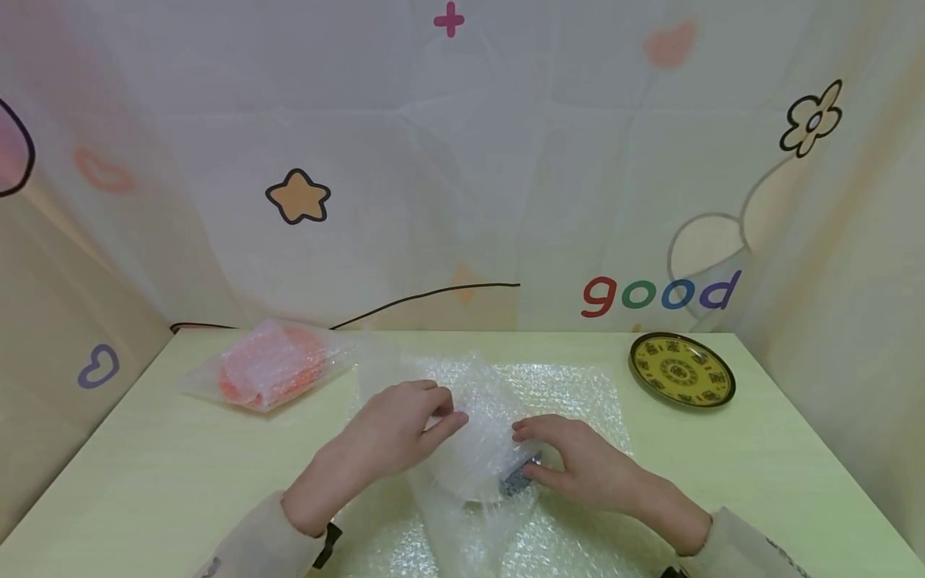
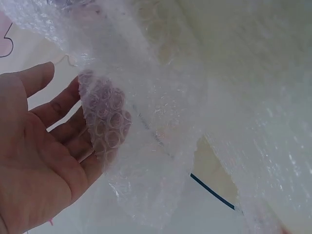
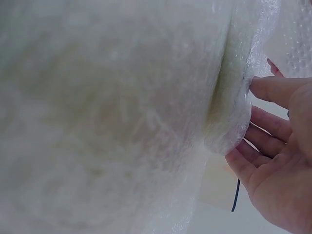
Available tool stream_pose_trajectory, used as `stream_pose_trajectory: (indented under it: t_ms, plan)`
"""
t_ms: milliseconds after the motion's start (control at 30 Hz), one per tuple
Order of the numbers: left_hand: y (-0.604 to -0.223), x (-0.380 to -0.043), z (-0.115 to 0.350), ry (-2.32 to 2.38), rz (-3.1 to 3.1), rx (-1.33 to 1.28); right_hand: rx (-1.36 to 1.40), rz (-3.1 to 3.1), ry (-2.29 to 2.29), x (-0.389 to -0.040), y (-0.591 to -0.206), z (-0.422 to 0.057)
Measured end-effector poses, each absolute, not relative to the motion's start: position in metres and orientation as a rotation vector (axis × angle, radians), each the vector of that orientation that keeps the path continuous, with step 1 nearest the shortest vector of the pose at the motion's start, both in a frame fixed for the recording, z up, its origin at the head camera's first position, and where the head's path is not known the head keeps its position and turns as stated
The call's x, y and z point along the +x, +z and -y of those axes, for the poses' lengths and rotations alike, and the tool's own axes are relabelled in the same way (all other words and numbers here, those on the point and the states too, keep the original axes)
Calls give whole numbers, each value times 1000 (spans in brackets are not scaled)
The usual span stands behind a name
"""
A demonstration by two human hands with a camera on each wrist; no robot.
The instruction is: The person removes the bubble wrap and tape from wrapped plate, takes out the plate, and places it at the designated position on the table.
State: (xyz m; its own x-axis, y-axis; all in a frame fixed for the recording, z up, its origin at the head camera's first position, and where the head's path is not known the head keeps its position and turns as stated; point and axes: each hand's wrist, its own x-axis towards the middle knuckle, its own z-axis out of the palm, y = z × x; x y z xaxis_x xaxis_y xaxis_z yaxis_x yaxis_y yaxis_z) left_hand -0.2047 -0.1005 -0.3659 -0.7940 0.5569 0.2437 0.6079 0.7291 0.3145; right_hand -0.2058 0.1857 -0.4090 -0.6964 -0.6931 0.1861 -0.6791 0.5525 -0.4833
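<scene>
A sheet of bubble wrap lies over the middle of the table, its layers folded up over a bundle with a pale rounded edge. What is inside cannot be told through the layers. A dark grey patch shows on the bundle's right side. My left hand is at the upper left of the bundle; in the left wrist view its fingers are loosely bent behind a wrap corner, thumb apart from it. On the right, my right hand holds the wrap's folded edge between thumb and fingers, fingertips partly hidden.
At the back left lies a pink-red item in bubble wrap. A yellow plate with a dark rim and patterns sits at the back right. A printed curtain hangs behind the pale table.
</scene>
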Motion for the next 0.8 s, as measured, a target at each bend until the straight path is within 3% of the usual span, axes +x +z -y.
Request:
stream_pose_trajectory:
  t_ms: [800]
  plan:
    - [-349,-197,120,-682,3001,-936,-1213,-2745,-801,-204,-408,-186]
